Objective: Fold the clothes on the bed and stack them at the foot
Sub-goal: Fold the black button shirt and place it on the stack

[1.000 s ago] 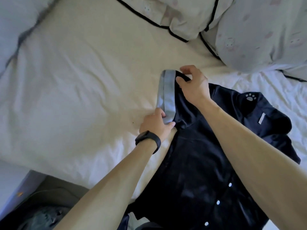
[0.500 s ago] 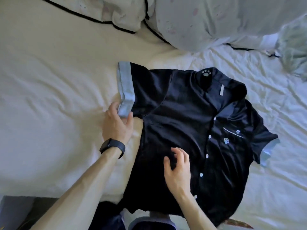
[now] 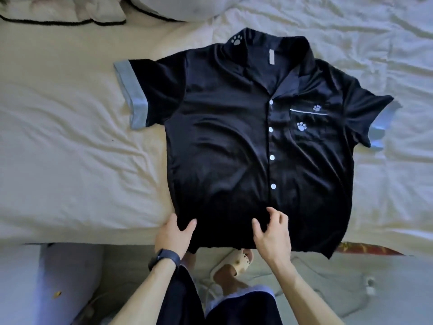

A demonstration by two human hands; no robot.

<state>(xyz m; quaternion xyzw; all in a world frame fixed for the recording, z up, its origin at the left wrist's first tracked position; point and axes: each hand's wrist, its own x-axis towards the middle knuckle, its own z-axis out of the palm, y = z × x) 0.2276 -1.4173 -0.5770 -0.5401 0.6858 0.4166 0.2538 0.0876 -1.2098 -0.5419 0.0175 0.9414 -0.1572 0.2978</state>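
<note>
A black short-sleeved pyjama shirt (image 3: pixel 225 141) with pale blue sleeve cuffs, white buttons and paw prints lies flat and face up on the bed (image 3: pixel 70 160), collar away from me. Its hem hangs slightly over the near bed edge. My left hand (image 3: pixel 172 236) holds the hem's lower left corner, thumb on top of the fabric. With curled fingers and thumb, my right hand (image 3: pixel 271 231) pinches the hem near the button line. A black band sits on my left wrist.
Pillows (image 3: pixel 70 10) with black piping lie at the top of the bed. Crumpled white sheet (image 3: pixel 351 31) covers the right side. Below the bed edge are the floor, my foot in a cream slipper (image 3: pixel 236 262), and a pale cushion (image 3: pixel 58 277) at lower left.
My left hand let go of the blue sleeve cuff and came down to the hem corner. My right hand slid from the shirt's front to the hem. The shirt now lies spread flat.
</note>
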